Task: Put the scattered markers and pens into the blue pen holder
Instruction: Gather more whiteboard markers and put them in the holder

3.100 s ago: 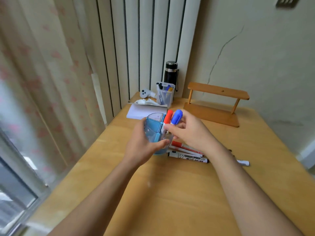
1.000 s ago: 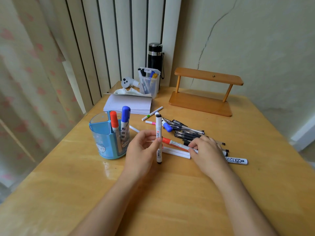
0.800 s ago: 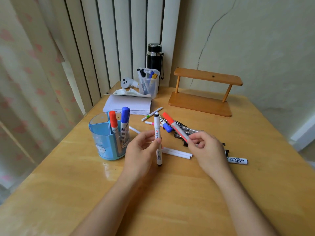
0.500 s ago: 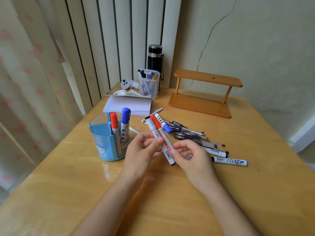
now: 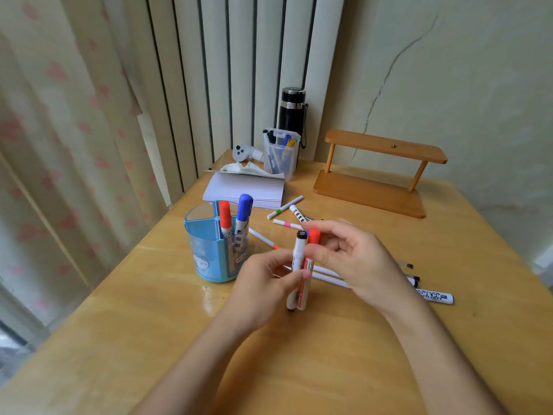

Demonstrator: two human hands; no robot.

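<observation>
Wooden table [image 5: 299,354]: blue holder [image 5: 209,253], loose pens [image 5: 284,209]. Left hand [image 5: 263,280] and right hand [image 5: 356,262] both pinch two upright markers [image 5: 300,274].

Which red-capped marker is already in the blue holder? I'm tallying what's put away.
The red-capped marker standing upright in the blue pen holder, beside the blue-capped one. The other red-capped marker is outside it, in the left hand.

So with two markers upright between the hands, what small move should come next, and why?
Probably carry the pair left and lower them into the blue pen holder. The left hand has a grip on the black-capped marker and red-capped marker, bunched upright; the right hand steadies them. The holder stands close by with open compartments.
</observation>
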